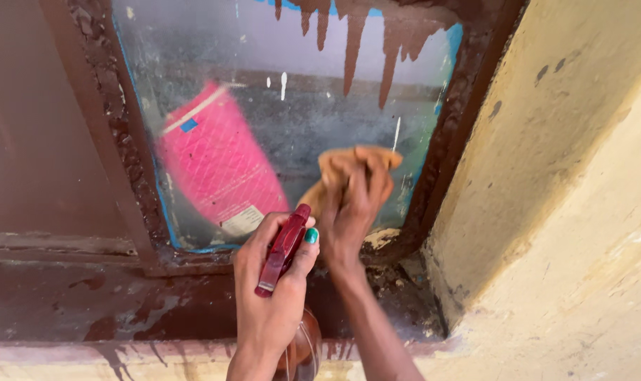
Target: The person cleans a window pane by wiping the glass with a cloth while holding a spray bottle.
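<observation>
— The orange cloth (349,169) is bunched against the lower right of the glass pane (299,106), with the right hand (352,212) curled shut around it, fingers pressing it flat to the glass.

— How would you wipe well there?

— I'd judge that firm, overlapping strokes work best, worked into the corner by the brown frame (451,134), where grime seems thickest. The cloth looks blurred, so I can't read its folds. A clean face turned outward would help, and the paint drips (352,49) at the top probably won't come off with a cloth alone.

— And the other hand?

— The left hand (271,282) is closed around the neck of a spray bottle (285,254), with a red trigger head and an amber body low in the view, its thumb over the top. It sits just beside the right wrist, nozzle toward the pane. I'd keep it upright and clear of the wiping arm.

— Counts?

— One cloth, one spray bottle, two hands, one pane. Behind the glass shows one pink bag (218,162) with a white label. Below runs one brown sill (87,296), flaking, and to the right one yellow wall (567,212).
</observation>
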